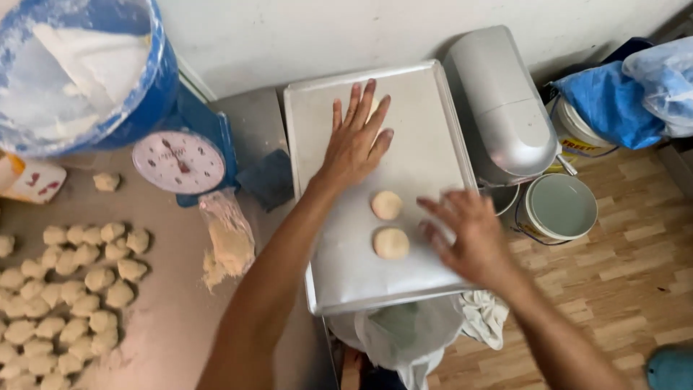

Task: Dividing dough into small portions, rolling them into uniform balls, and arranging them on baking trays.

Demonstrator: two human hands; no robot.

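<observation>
Hands over a lined baking tray

Left hand (355,141) lies flat, fingers spread, on the tray (303,130), covering a dough piece; right hand (469,235), open and empty, hovers just right of two dough rounds (390,225).

A metal baking tray (303,144), lined with pale parchment, lies flat under both hands. The left hand (355,141) presses flat, fingers spread, on the lining at the tray's far part. Two flattened dough rounds, pale tan and smooth, rest on the lining between the hands: one dough round (387,205) just below the left hand, the other dough round (391,243) just beside the blurred right hand (469,238).
</observation>
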